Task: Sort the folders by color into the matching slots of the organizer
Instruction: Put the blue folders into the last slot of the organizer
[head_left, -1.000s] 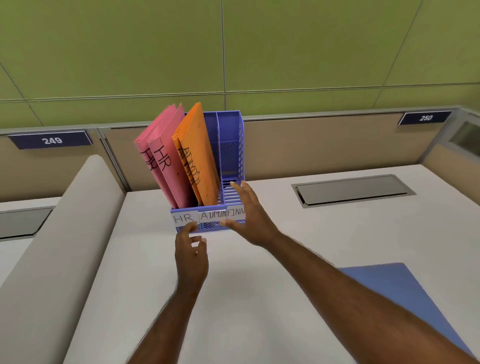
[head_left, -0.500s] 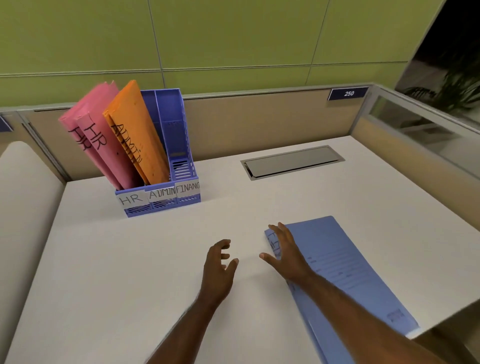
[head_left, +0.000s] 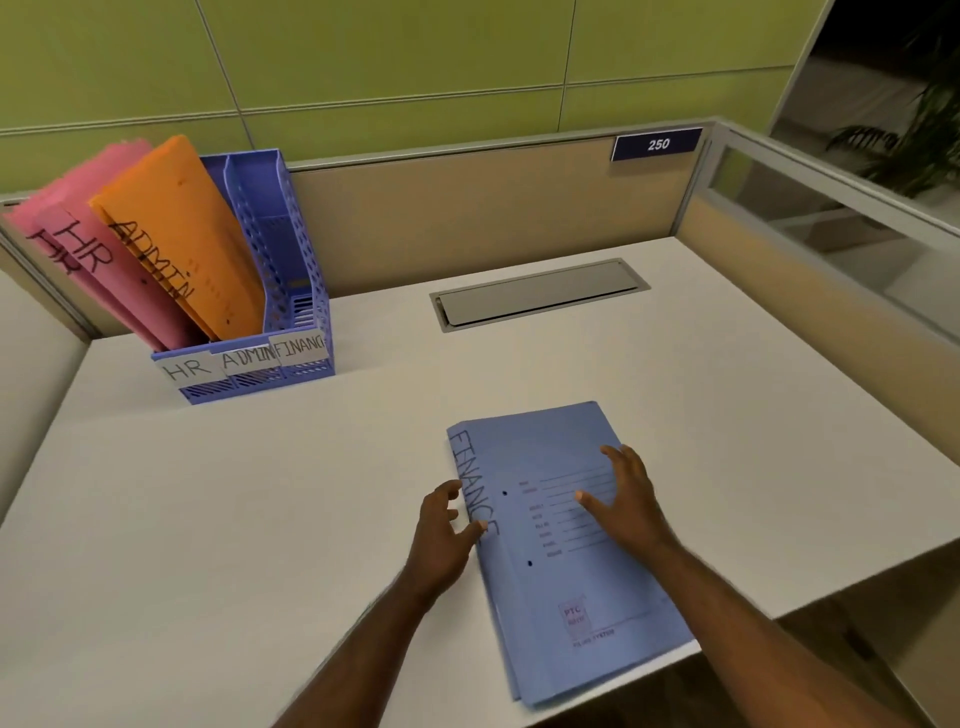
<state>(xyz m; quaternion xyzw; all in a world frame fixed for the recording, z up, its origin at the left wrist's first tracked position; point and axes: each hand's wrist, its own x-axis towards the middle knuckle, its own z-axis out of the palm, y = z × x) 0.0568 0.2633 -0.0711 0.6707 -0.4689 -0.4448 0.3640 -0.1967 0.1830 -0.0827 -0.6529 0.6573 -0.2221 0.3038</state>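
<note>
A blue folder stack (head_left: 566, 597) marked FINANCE lies flat near the desk's front edge. My right hand (head_left: 626, 499) rests on its top cover with fingers spread. My left hand (head_left: 441, 530) touches the stack's left spine edge, thumb and fingertips at the edge, fingers loosely bent. The blue organizer (head_left: 306, 317) stands at the back left with slots labelled HR, ADMIN and FINANCE. Pink folders (head_left: 78, 244) marked HR lean in the left slot. An orange folder (head_left: 192, 234) marked ADMIN leans in the middle slot. The right slot holds nothing.
A grey cable hatch (head_left: 540, 293) is set into the white desk (head_left: 208, 519) at the back. A beige partition with a sign reading 250 (head_left: 657, 144) runs behind. A glass divider (head_left: 831, 218) bounds the right side.
Both hands came back from the organizer to the blue folders. The right hand slid further onto the top cover and the left hand reached the spine edge.
</note>
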